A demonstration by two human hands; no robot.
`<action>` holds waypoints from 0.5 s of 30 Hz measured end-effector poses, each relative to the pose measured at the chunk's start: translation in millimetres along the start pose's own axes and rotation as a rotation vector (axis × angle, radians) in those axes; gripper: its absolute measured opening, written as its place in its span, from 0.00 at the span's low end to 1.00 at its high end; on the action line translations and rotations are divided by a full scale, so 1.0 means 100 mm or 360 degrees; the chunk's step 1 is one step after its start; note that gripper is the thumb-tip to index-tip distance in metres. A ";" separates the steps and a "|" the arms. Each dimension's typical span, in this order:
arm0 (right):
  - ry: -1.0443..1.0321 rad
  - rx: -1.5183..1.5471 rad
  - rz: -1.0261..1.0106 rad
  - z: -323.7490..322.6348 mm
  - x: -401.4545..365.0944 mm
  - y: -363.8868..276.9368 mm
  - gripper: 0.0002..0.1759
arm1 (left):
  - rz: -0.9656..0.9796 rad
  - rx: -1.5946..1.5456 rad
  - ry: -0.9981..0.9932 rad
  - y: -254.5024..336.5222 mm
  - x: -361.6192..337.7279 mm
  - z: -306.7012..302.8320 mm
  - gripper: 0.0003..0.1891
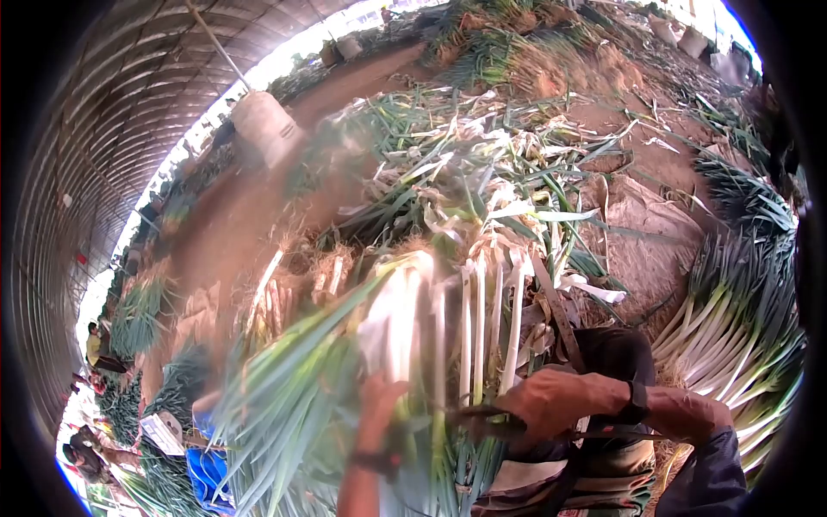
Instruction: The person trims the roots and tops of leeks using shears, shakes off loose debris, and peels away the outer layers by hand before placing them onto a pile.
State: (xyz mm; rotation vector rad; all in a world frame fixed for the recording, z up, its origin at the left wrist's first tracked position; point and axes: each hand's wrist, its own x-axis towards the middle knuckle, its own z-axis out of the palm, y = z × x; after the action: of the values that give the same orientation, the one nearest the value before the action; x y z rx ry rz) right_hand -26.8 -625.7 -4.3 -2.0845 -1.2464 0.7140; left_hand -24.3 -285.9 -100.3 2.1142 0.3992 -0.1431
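Note:
My left hand (379, 403), smeared by motion and wearing a dark wristband, closes round a bunch of long green onions (398, 314). Their white stalks point away from me, and the green leaves (293, 401) fan out to the lower left. To the right, my right hand (547, 401) is closed, with a dark band on its wrist. A dark narrow thing (489, 420) sticks out from its fingers toward the left; I cannot tell what it is. Just beyond this hand, more onions (481, 323) lie side by side, roots away from me.
A loose heap of onions and torn leaves (465, 164) covers the ground ahead. At right lies a large pile of onions (732, 319) beside brown sacking (646, 237). A pale post base (265, 129) stands at far left; blue plastic (207, 474) lies lower left. People (93, 345) are in the distance.

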 end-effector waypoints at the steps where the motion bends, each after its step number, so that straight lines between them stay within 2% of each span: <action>1: -0.0133 -0.0150 0.0073 0.07 0.01 0.01 0.23 | -0.0009 -0.0074 -0.0016 0.04 -0.08 0.00 0.24; 5: 0.0208 -0.0190 0.0134 -0.12 -0.09 -0.15 0.23 | -0.0165 -0.0175 -0.0061 -0.06 -0.24 0.02 0.22; 9: 0.0376 -0.0232 0.0402 -0.15 -0.18 0.08 0.28 | -0.0014 0.0298 -0.0018 -0.38 -0.17 0.24 0.23; 11: 0.0468 -0.0322 0.0591 -0.22 -0.24 0.12 0.30 | 0.0208 0.0301 0.0025 -0.59 -0.12 0.42 0.25; 12: 0.0394 -0.0278 0.0790 -0.30 -0.26 0.10 0.33 | 0.0278 0.0286 0.0033 -0.62 -0.10 0.50 0.25; 13: 0.0492 -0.0325 0.0776 -0.25 -0.30 0.23 0.35 | 0.0349 0.0271 0.0040 -0.65 -0.08 0.58 0.26; 14: 0.0589 -0.0373 0.0762 -0.17 -0.34 0.48 0.39 | 0.0244 0.0209 0.0015 -0.79 -0.01 0.70 0.28; 15: 0.0684 -0.0421 0.0748 -0.18 -0.36 0.52 0.43 | 0.0199 0.0350 0.0034 -0.68 -0.04 0.76 0.28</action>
State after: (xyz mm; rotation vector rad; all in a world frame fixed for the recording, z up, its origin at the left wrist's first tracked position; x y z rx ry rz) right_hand 0.7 -681.5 -24.7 -2.6110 -0.6444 0.2663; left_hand -46.4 -316.6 -195.0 2.3522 0.2724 -0.0951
